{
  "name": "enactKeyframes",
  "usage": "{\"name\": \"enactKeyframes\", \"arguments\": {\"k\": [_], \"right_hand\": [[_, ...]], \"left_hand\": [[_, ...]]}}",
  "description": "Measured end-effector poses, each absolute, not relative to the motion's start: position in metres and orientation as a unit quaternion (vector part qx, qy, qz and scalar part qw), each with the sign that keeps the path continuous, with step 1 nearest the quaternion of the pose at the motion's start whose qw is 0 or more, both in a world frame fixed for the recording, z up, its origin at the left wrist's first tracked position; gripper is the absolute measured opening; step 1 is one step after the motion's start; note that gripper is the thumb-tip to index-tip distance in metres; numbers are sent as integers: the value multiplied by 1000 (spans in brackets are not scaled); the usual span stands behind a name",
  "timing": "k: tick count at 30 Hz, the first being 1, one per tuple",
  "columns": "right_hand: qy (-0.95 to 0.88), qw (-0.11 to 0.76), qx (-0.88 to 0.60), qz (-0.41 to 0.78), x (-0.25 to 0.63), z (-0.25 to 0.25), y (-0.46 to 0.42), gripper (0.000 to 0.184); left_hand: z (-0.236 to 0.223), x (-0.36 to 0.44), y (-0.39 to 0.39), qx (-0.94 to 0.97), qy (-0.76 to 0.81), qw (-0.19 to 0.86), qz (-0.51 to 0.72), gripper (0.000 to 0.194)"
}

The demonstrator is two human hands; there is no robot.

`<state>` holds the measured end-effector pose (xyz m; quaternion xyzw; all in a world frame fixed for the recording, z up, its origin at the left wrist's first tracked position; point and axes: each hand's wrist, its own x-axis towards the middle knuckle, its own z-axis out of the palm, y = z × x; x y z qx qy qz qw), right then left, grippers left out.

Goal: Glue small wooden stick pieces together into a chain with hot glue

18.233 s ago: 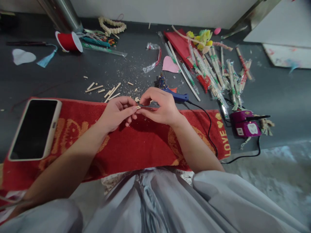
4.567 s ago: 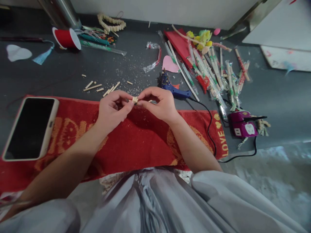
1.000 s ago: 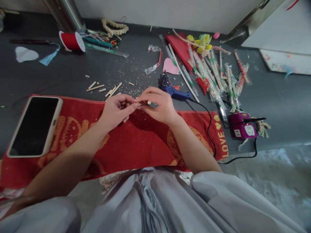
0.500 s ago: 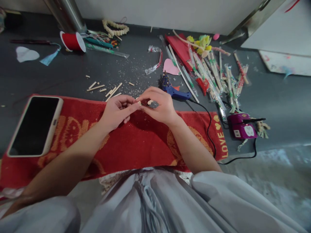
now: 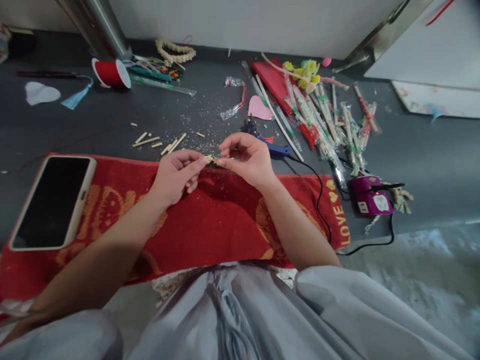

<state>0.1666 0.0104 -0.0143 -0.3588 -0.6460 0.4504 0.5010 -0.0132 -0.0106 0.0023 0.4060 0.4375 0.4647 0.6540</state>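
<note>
My left hand (image 5: 176,173) pinches a small pale wooden piece (image 5: 208,159) between thumb and fingertips, above the far edge of a red towel (image 5: 210,220). My right hand (image 5: 245,161) meets it from the right, thumb and forefinger closed on the same piece, the other fingers curled above. Both hands hover just in front of a blue glue gun (image 5: 270,145) that lies on the dark floor. Short cut wooden sticks (image 5: 157,142) and crumbs lie left of the hands.
A phone (image 5: 52,200) rests on the towel's left end. A red cup (image 5: 111,73) lies at the back left beside a metal leg (image 5: 93,25). Wrapped chopsticks (image 5: 326,120), a pink paper heart (image 5: 258,107) and a purple power socket (image 5: 369,196) with black cord are to the right.
My right hand's upper fingers have lifted and spread slightly over the last half second. Both hands stay on the small wooden piece; the view has shifted a little.
</note>
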Motion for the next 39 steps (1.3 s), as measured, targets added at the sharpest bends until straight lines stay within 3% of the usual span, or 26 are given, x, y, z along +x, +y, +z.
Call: {"name": "enactKeyframes", "arguments": {"k": [9,26,33,39], "right_hand": [[-611,514,-383,465,169,-4,12,51],[-639,491,-366,464,176,-7,13,27],[-724,455,-358,374,172,-4,8,19],[-763,490,-328,264,167,-7,6,12]], "left_hand": [[24,-16,-11,316,441,732,412,7],[20,-17,-11,331,405,748,410,24],[19,-15,-12,338,410,748,398,29],[18,-13,-14,343,418,743,395,26]]}}
